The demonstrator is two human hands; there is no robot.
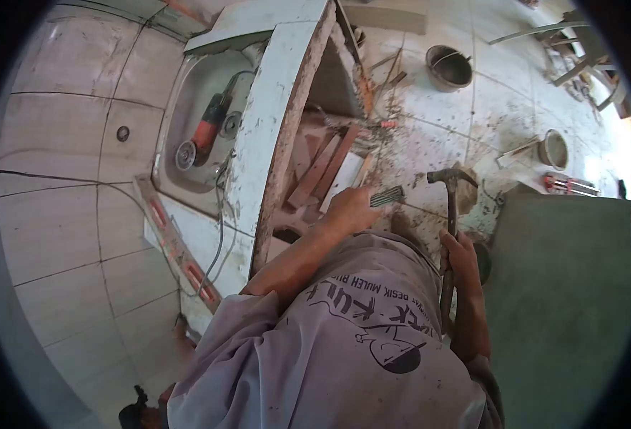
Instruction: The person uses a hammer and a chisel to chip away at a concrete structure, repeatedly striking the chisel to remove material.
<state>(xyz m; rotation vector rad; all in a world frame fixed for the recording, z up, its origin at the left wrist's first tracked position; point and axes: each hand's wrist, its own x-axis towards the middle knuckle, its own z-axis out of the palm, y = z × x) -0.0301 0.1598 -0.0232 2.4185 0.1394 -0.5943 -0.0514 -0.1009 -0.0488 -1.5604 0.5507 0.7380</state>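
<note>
My left hand (pixel 351 208) is closed around a small dark ribbed piece (pixel 388 196), whose exact kind I cannot make out. It is held in front of my shirt, beside the broken edge of the tiled counter (pixel 264 129). In my right hand (pixel 461 252) is a claw hammer (pixel 452 204), gripped by the handle with its head upward and its claw pointing right. Hammer and ribbed piece are apart. Below my left hand, brown and white strips (pixel 324 168) lie among rubble inside the counter's opening.
An angle grinder (pixel 208 129) lies in the sink (pixel 169 154), its cable running over the counter. A long spirit level (pixel 176 243) leans along the counter's left side. Buckets (pixel 449 70) and debris are on the tiled floor. A grey-green surface (pixel 565 300) stands at right.
</note>
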